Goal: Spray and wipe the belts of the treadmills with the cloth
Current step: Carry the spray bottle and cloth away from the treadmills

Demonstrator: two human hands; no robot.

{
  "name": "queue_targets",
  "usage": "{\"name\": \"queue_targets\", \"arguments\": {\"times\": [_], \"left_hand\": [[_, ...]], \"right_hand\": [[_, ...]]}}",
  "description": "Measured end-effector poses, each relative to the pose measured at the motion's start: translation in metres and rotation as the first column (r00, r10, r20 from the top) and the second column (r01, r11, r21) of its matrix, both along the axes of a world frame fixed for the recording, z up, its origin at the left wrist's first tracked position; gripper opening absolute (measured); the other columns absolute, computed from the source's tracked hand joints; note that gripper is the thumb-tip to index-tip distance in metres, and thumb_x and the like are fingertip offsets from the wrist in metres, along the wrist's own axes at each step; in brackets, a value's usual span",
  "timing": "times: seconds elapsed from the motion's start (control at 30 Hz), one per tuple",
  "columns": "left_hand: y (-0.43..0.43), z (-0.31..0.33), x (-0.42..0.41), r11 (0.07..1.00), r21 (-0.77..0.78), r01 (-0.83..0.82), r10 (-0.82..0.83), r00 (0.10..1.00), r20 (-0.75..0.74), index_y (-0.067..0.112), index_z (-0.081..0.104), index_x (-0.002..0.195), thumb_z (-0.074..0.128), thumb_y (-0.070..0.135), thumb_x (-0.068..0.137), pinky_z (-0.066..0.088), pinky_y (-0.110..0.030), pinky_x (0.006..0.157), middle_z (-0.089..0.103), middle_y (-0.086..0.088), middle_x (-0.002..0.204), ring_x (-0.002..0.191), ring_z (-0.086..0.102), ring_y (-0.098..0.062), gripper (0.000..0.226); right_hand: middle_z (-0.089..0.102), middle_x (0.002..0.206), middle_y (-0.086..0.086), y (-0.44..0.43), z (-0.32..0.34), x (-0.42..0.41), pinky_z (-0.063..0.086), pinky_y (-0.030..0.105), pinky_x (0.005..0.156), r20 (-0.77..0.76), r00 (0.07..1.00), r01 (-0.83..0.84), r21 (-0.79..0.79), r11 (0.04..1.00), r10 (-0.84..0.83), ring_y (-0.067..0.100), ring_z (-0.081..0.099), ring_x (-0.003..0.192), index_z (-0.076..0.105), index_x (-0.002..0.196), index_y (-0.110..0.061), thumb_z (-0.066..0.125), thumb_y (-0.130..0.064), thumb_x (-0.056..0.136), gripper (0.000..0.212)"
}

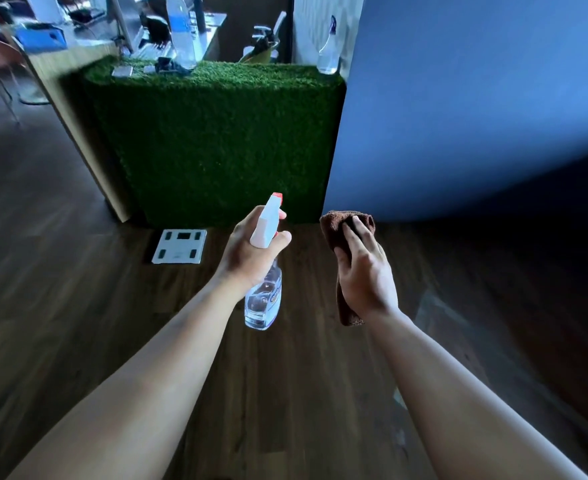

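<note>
The cloth [341,223] is in your right hand [365,271], bunched into a soft brown wad. Your fingers lie curled over its top and the loose end hangs below your wrist. It is light and limp, so it won't keep a shape. Fold it flat under your palm before wiping, or the dangling tail will likely drag and catch.

The spray bottle [263,299] hangs from your left hand [251,251]. Your fingers wrap the neck under the white sprayer head, and one fingertip shows in front, by the trigger. The clear body looks only partly filled, so judge it light. It is smooth plastic, and slippery if wet. The neck is the right place to hold it, with the weight hanging straight down and the nozzle pointing away from you.

No treadmill belt is in view, so the spraying and wiping are yet to be done here. Both hands are raised over a dark wooden floor [77,271]. A white bathroom scale [180,245] lies on the floor just beyond your left hand, against the foot of a counter [216,140] clad in green fake grass. A blue wall [458,98] rises to the right. A second spray bottle [329,53] stands on the counter's far right corner.
</note>
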State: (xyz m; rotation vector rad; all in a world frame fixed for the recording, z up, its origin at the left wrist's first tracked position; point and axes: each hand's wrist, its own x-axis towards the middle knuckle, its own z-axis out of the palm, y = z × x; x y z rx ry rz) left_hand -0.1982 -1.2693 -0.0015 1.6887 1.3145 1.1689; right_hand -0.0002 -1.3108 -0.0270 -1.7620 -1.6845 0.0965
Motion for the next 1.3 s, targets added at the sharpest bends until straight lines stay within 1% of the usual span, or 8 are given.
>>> {"name": "queue_targets", "arguments": {"times": [0.13,0.27,0.4,0.47,0.67,0.93,1.1,1.3], "left_hand": [[0.065,-0.003,0.005,1.0,-0.007,0.024,-0.024,1.0,0.007,0.032,0.062,0.104,0.066,0.033,0.079,0.053,-0.043,0.077,0.063,0.002,0.08,0.081,0.064,-0.027,0.024],[0.141,-0.002,0.006,0.999,0.016,0.042,-0.042,0.999,0.021,0.027,0.064,0.106,0.066,0.032,0.079,0.053,-0.045,0.078,0.062,0.004,0.082,0.077,0.061,-0.023,0.028],[0.228,0.0,0.005,0.995,0.006,0.098,-0.099,0.995,0.028,0.03,0.064,0.102,0.067,0.03,0.078,0.054,-0.052,0.077,0.065,-0.007,0.09,0.076,0.062,-0.032,0.024],[0.257,0.003,0.005,0.993,-0.006,0.121,-0.12,0.992,0.046,0.032,0.064,0.1,0.068,0.029,0.078,0.053,-0.054,0.074,0.061,-0.006,0.082,0.069,0.058,-0.027,0.022],[0.387,0.023,0.007,0.981,0.014,0.191,-0.192,0.98,0.046,0.029,0.063,0.099,0.067,0.028,0.078,0.053,-0.052,0.075,0.059,0.0,0.076,0.069,0.056,-0.019,0.021],[0.541,0.021,0.034,0.971,0.039,0.234,-0.237,0.968,0.086,0.034,0.064,0.096,0.068,0.029,0.078,0.054,-0.053,0.078,0.063,-0.002,0.083,0.074,0.061,-0.025,0.02],[0.644,0.023,0.066,0.967,0.064,0.245,-0.251,0.961,0.117,0.022,0.064,0.102,0.067,0.021,0.081,0.052,-0.038,0.069,0.063,0.001,0.073,0.065,0.061,-0.014,0.022],[0.763,0.031,0.105,0.967,0.053,0.251,-0.255,0.96,0.115,0.017,0.063,0.105,0.067,0.011,0.086,0.05,-0.034,0.069,0.061,0.004,0.07,0.065,0.06,-0.014,0.02]], "right_hand": [[0.04,0.155,0.004,0.063,-0.002,0.01,0.032,0.033,0.111,0.011,1.0,0.02,-0.007,1.0,-0.02,0.031,0.043,0.135,0.049,0.145,-0.011,0.058,-0.018,0.098,0.048],[0.039,0.156,0.003,0.135,0.001,0.012,0.03,0.033,0.113,0.018,0.999,0.035,-0.005,0.999,-0.035,0.03,0.041,0.138,0.049,0.145,-0.011,0.057,-0.019,0.098,0.048],[0.039,0.156,0.005,0.215,0.008,0.009,0.03,0.034,0.114,0.014,0.997,0.075,0.012,0.997,-0.075,0.03,0.041,0.138,0.048,0.145,-0.011,0.056,-0.019,0.099,0.048],[0.038,0.157,0.004,0.244,0.011,0.008,0.029,0.034,0.114,0.004,0.995,0.1,0.007,0.995,-0.1,0.03,0.04,0.138,0.046,0.146,-0.012,0.055,-0.019,0.099,0.049],[0.037,0.158,0.003,0.363,0.027,0.0,0.025,0.03,0.115,-0.048,0.986,0.16,0.014,0.987,-0.16,0.028,0.038,0.14,0.045,0.148,-0.014,0.054,-0.021,0.1,0.049],[0.035,0.159,0.002,0.51,0.018,0.022,0.028,0.034,0.115,-0.048,0.984,0.169,-0.004,0.986,-0.169,0.029,0.036,0.141,0.044,0.148,-0.014,0.052,-0.022,0.101,0.048],[0.034,0.159,0.002,0.617,0.011,0.046,0.026,0.032,0.114,-0.044,0.989,0.144,-0.002,0.99,-0.144,0.029,0.035,0.141,0.043,0.149,-0.015,0.052,-0.022,0.102,0.049],[0.034,0.159,0.001,0.743,0.016,0.081,0.026,0.029,0.114,-0.064,0.989,0.132,0.015,0.991,-0.131,0.027,0.036,0.141,0.044,0.148,-0.014,0.052,-0.023,0.102,0.048]]}}
